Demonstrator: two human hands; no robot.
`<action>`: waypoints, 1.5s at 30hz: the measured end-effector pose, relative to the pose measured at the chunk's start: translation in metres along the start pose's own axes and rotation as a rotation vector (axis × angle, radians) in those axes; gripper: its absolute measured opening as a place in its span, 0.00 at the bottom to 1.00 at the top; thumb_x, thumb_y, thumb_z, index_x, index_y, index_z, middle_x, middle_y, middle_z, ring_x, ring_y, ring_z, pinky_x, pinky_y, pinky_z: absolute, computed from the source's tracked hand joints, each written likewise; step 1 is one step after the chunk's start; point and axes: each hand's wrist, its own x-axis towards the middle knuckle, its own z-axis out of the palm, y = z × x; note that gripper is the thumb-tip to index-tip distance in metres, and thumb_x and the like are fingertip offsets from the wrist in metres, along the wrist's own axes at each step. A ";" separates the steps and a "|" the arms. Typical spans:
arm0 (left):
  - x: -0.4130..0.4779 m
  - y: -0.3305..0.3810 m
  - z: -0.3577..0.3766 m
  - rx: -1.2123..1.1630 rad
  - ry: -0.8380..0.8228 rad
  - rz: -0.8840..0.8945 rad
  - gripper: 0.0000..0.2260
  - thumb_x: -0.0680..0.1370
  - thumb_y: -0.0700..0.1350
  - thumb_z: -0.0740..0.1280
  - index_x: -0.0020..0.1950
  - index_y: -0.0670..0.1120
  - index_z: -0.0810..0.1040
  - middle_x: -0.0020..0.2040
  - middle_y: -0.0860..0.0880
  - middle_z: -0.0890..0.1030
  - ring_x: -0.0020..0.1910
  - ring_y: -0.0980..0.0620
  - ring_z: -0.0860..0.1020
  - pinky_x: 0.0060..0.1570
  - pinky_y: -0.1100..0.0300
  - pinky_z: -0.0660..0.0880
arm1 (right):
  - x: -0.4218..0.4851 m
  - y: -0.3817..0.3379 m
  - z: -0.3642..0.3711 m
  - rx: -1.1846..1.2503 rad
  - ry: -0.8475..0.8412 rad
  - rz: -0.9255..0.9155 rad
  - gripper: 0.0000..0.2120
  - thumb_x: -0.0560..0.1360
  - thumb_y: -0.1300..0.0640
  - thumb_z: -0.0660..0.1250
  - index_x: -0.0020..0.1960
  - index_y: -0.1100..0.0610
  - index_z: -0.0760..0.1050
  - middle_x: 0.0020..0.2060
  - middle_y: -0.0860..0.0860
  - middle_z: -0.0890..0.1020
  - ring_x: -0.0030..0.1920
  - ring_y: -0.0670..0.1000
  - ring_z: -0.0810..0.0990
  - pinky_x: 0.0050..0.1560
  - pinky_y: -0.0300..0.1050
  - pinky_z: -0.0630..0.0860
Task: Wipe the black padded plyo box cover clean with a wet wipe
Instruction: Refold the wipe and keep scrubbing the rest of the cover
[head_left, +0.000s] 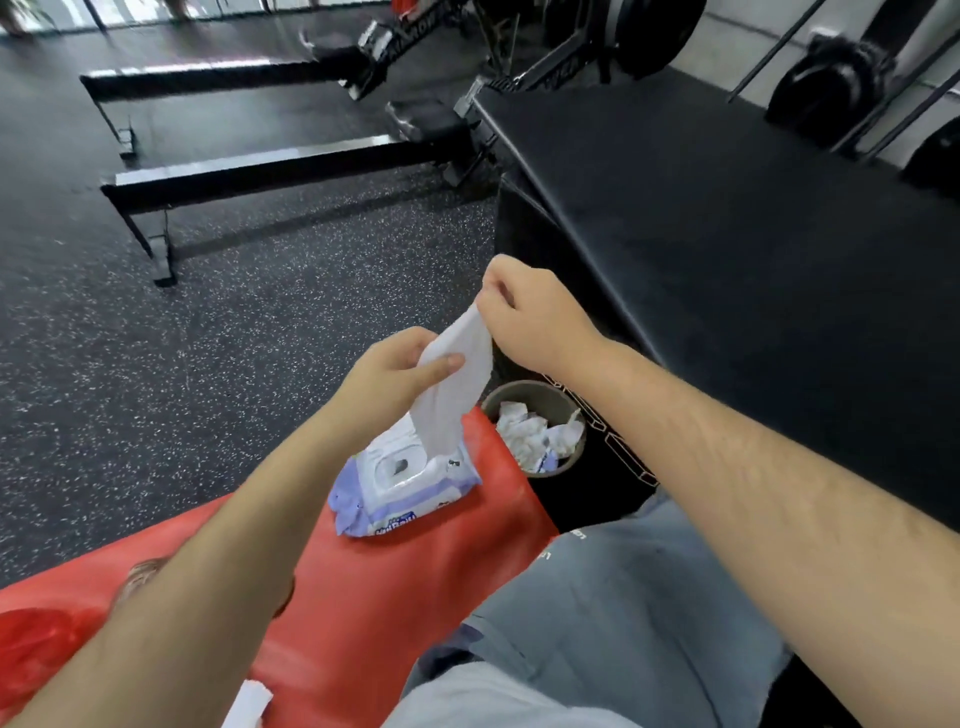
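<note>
Both hands mid-frame: left hand (395, 371) and right hand (524, 312) pinch white soft wet wipe (457, 384) above crinkly pack (405, 483).

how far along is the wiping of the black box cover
Done: crumpled wipes in the bin suggest some wiping has happened. In hand: left hand and right hand pinch a fresh wet wipe above the pack on the red pad. Left: this wipe is not yet on the black plyo box cover, so wiping remains.
</note>
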 end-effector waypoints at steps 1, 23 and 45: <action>0.002 0.005 0.006 -0.050 -0.024 0.000 0.13 0.73 0.55 0.74 0.47 0.47 0.80 0.41 0.46 0.81 0.40 0.49 0.78 0.43 0.48 0.72 | -0.005 0.005 -0.006 0.059 0.027 0.063 0.09 0.78 0.56 0.59 0.41 0.59 0.67 0.31 0.47 0.72 0.32 0.47 0.67 0.36 0.49 0.68; 0.048 0.153 0.270 -0.208 -0.523 0.104 0.15 0.80 0.56 0.63 0.57 0.49 0.83 0.56 0.45 0.84 0.58 0.44 0.82 0.62 0.42 0.76 | -0.201 0.122 -0.217 0.985 0.340 0.505 0.19 0.80 0.55 0.66 0.69 0.59 0.75 0.63 0.56 0.81 0.65 0.57 0.79 0.70 0.56 0.71; -0.008 0.261 0.458 0.186 -0.893 0.723 0.22 0.68 0.26 0.55 0.29 0.50 0.77 0.44 0.48 0.82 0.46 0.42 0.79 0.47 0.47 0.75 | -0.430 0.092 -0.388 0.098 0.518 0.672 0.20 0.73 0.74 0.60 0.35 0.57 0.84 0.56 0.41 0.83 0.58 0.44 0.81 0.59 0.39 0.74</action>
